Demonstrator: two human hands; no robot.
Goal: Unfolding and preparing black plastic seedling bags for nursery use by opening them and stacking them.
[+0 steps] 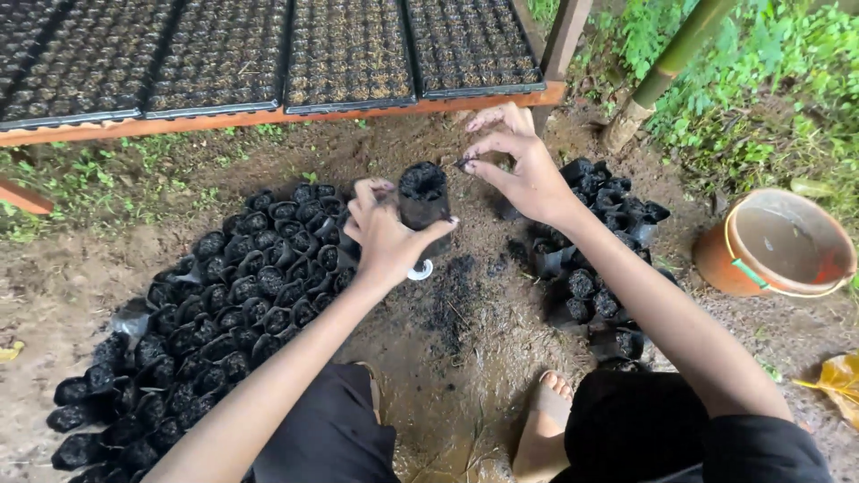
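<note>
Bare muddy ground (pixel 465 358) lies under a wooden bench carrying black seedling trays (pixel 349 49) filled with soil. A big cluster of filled black nursery bags (pixel 224 304) spreads at the left, a smaller group (pixel 595 259) at the right, near an orange bucket (pixel 774 243). The left hand (pixel 385 234) wraps closed around a soil-filled grow bag (pixel 422 199), held upright above the dirt. The right hand (pixel 523 165) hovers just beside its rim, thumb and forefinger pinched on something tiny.
</note>
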